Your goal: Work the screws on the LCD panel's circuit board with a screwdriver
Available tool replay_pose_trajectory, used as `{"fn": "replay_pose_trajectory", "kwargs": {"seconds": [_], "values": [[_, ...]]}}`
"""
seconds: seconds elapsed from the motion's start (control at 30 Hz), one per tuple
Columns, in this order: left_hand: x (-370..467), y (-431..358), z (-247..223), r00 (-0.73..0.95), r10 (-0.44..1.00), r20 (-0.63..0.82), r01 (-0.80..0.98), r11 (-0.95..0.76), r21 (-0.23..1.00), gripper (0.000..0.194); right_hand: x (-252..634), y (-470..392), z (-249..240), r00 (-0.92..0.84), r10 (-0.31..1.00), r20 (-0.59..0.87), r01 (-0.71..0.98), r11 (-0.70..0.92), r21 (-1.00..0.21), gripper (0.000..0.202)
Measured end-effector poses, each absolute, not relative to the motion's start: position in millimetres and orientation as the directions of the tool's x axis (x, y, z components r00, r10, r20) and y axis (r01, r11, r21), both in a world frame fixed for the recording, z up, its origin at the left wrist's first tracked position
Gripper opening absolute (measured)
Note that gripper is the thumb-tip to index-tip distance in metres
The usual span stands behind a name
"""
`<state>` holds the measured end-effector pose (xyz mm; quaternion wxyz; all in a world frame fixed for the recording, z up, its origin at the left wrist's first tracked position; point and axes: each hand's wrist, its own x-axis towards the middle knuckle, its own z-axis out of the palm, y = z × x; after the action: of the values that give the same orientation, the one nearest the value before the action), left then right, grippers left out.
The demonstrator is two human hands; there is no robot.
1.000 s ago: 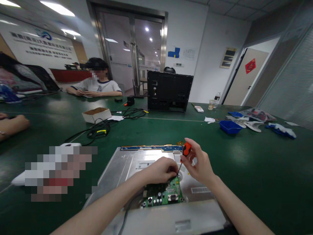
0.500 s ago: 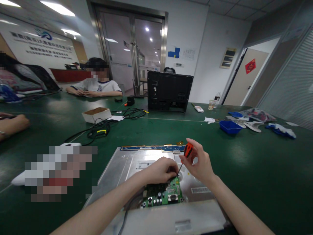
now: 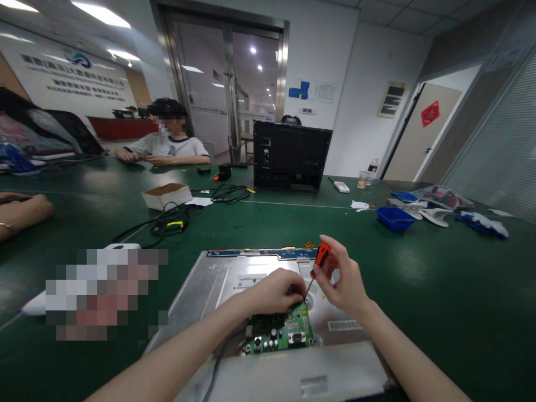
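My right hand (image 3: 342, 282) pinches the red and black handle of a screwdriver (image 3: 322, 254) between thumb and fingers. Its thin shaft slants down to the upper right corner of a green circuit board (image 3: 299, 322). Beside the tip, my left hand (image 3: 276, 290) is closed, its fingertips curled down at the board's upper edge. What those fingers hold, if anything, is hidden. The board sits on the silver metal back of a flat panel (image 3: 195, 298), which lies on the table. A blue circuit strip (image 3: 243, 253) runs along the panel's far edge.
Beyond the panel on the green table (image 3: 435, 290) stand a black monitor housing (image 3: 293, 156), an open box (image 3: 165, 196) and coiled black cables (image 3: 170, 222). A blue tray (image 3: 395, 218) and gloves (image 3: 483, 223) lie to the right. Another person (image 3: 171, 148) sits across the table.
My right thumb has shifted slightly on the screwdriver handle, uncovering its lower end. My left hand and the board stay where they were.
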<state>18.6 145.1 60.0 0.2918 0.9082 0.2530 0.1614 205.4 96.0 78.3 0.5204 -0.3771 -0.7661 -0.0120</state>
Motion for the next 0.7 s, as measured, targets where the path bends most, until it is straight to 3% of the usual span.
{"fn": "replay_pose_trajectory", "kwargs": {"seconds": [0.27,0.53,0.7], "values": [[17.8,145.8,57.4,0.821,0.548,0.159,0.351,-0.704,0.617,0.019,207.2,99.4,73.1,-0.156,0.535,0.830,0.634,0.699,-0.331,0.046],[18.5,145.0,59.3,0.816,0.558,0.151,0.361,-0.697,0.620,0.019,205.2,94.5,80.3,-0.212,0.572,0.792,0.552,0.739,-0.386,0.054],[19.0,145.0,60.2,0.817,0.560,0.140,0.371,-0.695,0.616,0.018,205.4,96.2,77.2,-0.180,0.573,0.800,0.592,0.712,-0.377,0.052]]}}
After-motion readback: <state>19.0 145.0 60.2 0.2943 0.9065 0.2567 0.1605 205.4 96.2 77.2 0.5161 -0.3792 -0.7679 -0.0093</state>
